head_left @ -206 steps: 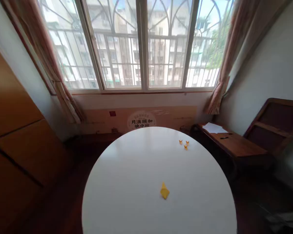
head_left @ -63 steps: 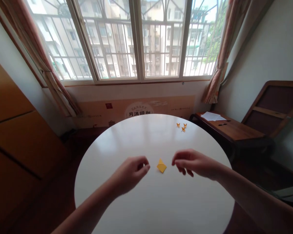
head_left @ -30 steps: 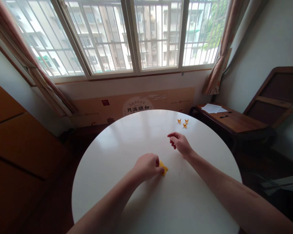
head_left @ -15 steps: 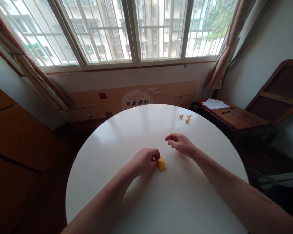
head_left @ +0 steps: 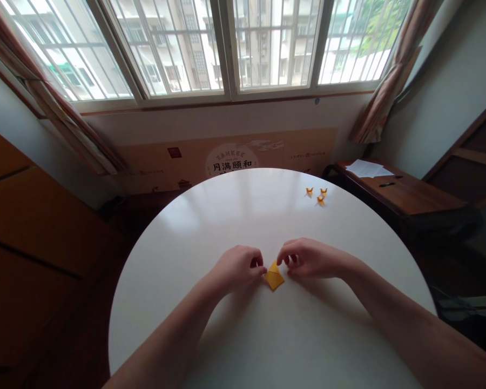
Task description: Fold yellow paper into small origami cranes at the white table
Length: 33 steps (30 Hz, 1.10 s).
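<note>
A small folded yellow paper piece [head_left: 274, 276] lies near the middle of the round white table [head_left: 235, 216]. My left hand [head_left: 238, 267] rests on the table at the piece's left edge, fingers curled and pinching that edge. My right hand [head_left: 310, 259] sits just right of the piece, its fingers curled with the tips at the piece's upper right corner; whether they grip it I cannot tell. Three tiny yellow folded paper figures [head_left: 316, 195] stand together at the far right of the table.
A dark wooden side table [head_left: 413, 197] with white sheets [head_left: 368, 168] and a black pen [head_left: 390, 183] stands right of the round table. A printed cardboard panel [head_left: 230, 160] leans under the barred window [head_left: 227, 43]. A wooden cabinet [head_left: 28, 227] fills the left side.
My right hand has come in from farther back on the table to the yellow piece's right side. My left hand stays at the piece's left edge. The view has tilted down slightly.
</note>
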Tool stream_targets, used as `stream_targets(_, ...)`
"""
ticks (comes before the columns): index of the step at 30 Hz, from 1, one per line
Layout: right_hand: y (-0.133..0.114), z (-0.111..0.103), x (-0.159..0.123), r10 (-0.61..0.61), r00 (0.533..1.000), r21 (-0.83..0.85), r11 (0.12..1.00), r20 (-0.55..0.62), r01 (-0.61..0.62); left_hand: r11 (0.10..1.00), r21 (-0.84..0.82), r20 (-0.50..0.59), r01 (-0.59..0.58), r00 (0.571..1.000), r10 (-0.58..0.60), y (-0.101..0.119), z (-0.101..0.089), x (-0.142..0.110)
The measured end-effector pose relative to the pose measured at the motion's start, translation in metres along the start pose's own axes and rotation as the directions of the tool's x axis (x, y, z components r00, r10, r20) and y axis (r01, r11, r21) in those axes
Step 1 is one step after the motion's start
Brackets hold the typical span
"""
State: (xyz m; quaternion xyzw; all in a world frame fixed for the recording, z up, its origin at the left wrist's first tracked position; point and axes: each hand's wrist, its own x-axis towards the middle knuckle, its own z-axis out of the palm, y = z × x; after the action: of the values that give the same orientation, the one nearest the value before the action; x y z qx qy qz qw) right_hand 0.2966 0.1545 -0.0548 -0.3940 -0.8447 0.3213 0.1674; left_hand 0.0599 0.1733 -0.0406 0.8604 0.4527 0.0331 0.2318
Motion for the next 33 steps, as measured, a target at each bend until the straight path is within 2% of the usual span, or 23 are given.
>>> stream_targets(9, 0.001, 0.004, 0.003, 0.021, 0.999, -0.032, 0.999, -0.034, -0.022, 1.0, 0.022, 0.008, -0.005, 1.0, 0.005, 0.006, 0.0, -0.002)
stream_targets(16, -0.003, 0.004, 0.002, -0.007, 1.0, -0.008, 1.0, 0.016, 0.007, 0.999, 0.033, -0.03, -0.019, 0.999, 0.02, 0.002, 0.006, 0.0)
stream_targets(22, 0.001, 0.011, 0.005, -0.032, 0.999, 0.009, 0.999, -0.012, 0.032, 0.999, 0.032, -0.025, -0.012, 1.0, 0.013, 0.003, 0.007, 0.0)
stream_targets(33, -0.002, 0.02, 0.007, -0.102, 0.995, -0.032, 0.994, 0.006, 0.102, 0.993, 0.043, -0.029, -0.107, 0.994, 0.108, -0.002, 0.009, -0.001)
